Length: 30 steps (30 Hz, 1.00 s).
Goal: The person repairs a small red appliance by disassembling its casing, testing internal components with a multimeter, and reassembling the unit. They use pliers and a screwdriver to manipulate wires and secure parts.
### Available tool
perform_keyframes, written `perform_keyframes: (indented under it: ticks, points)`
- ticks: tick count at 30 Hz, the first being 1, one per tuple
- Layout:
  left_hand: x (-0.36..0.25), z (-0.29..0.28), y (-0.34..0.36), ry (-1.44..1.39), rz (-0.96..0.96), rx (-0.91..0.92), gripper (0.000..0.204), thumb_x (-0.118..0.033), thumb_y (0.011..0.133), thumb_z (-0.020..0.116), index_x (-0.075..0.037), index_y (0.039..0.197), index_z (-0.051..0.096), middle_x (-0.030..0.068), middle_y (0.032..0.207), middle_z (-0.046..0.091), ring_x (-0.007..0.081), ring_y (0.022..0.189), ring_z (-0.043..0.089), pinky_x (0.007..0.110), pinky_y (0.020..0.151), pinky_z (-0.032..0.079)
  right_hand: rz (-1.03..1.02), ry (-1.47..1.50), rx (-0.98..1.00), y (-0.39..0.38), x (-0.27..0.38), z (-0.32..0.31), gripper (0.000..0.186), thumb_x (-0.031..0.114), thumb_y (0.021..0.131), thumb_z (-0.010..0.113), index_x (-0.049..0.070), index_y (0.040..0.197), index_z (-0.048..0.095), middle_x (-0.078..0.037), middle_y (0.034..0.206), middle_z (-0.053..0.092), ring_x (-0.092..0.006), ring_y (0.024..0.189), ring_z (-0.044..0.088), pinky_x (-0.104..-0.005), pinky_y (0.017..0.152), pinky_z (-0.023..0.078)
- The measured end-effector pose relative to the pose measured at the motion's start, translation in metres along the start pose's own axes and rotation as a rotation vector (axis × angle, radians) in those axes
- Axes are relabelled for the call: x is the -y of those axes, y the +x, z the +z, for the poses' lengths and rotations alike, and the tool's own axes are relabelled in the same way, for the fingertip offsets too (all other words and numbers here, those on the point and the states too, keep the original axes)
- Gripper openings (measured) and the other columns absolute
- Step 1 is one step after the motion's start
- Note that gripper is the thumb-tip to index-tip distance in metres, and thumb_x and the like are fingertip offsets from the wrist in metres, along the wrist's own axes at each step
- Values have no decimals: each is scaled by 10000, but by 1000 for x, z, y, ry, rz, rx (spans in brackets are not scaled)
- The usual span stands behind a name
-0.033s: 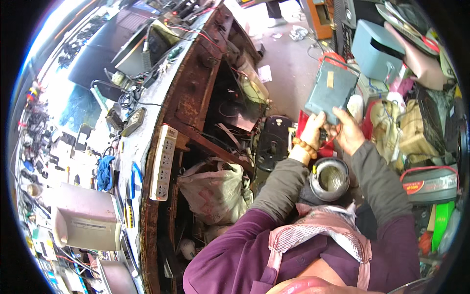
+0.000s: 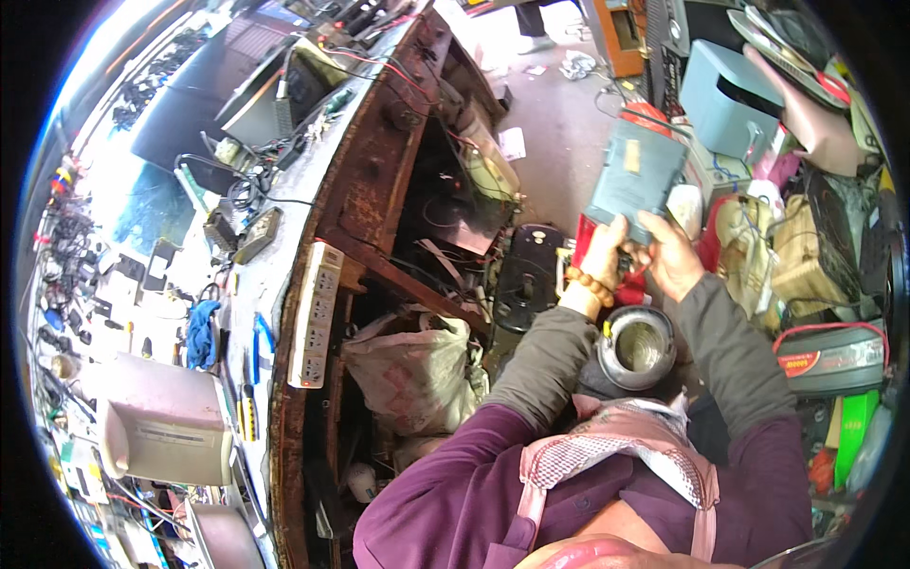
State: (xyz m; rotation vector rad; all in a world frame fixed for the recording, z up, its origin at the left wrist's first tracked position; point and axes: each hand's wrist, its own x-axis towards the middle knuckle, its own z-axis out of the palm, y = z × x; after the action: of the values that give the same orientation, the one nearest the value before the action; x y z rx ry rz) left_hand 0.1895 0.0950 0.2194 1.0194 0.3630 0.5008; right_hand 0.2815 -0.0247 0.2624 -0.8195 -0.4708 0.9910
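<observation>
Both my hands are closed at the near edge of a flat blue-grey box [image 2: 633, 171] that has a tan strip of tape on top. My left hand [image 2: 603, 254], with a string of amber beads at its wrist, grips the left side of that edge. My right hand [image 2: 669, 254] grips the right side, thumb on top. Between the fingers are small dark parts and a bit of red wire, too small to name. A round steel vessel [image 2: 637, 347] with an open mouth stands between my forearms. Something red lies under and beside my hands.
A worn wooden workbench [image 2: 365, 204] runs along the left, with a power strip [image 2: 316, 315] on its edge and tools and cables on top. A white sack [image 2: 409, 368] is beneath it. At right are a blue-grey bin [image 2: 730, 95], a cardboard box [image 2: 806, 254] and a grey case [image 2: 830, 358].
The flat box has shifted slightly left and its far edge tilts differently. My right fingers have moved slightly left at its near edge. The bench and the steel vessel look the same.
</observation>
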Motion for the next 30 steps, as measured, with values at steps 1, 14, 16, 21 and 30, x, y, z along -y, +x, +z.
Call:
perform_keyframes:
  ticks: [1, 14, 16, 21, 30]
  points:
    - [-8, 15, -10, 28, -63, -62, 544, -580, 987, 631, -96, 1234, 618, 41, 759, 621, 195, 609, 607, 311, 522, 469, 5, -44, -102, -9, 9, 17, 409, 277, 1010, 685, 90, 1358, 578, -15, 1072, 711, -83, 723, 642, -207, 533, 456]
    - [-3, -3, 0, -331, -58, -213, 524, -497, 959, 655, -53, 1237, 645, 113, 995, 740, 246, 752, 699, 355, 549, 531, 156, -312, 53, 0, 3, -9, 155, 71, 916, 737, -18, 1037, 697, -74, 890, 701, -137, 713, 652, -269, 605, 506]
    - [4, -36, 13, -240, -36, -138, 539, -430, 909, 727, -60, 1284, 615, 108, 1042, 722, 246, 783, 692, 353, 531, 520, 174, -416, 17, 2, 3, -15, 145, 82, 943, 725, -30, 1034, 703, -86, 898, 708, -136, 710, 659, -265, 593, 517]
    - [-4, -43, 14, -262, -48, -309, 542, -428, 902, 758, -102, 1305, 600, 71, 1045, 715, 218, 793, 694, 320, 529, 553, 211, -395, -6, 6, -4, -16, 189, 133, 1007, 686, -42, 1074, 707, -88, 902, 711, -128, 717, 665, -258, 593, 534]
    - [2, -50, 28, -460, -140, -315, 585, -549, 911, 682, -24, 1167, 651, 121, 934, 703, 242, 685, 633, 331, 543, 508, 132, -416, -75, 19, -17, -8, 132, 98, 986, 700, -21, 1029, 739, -51, 828, 683, -116, 694, 625, -255, 608, 522]
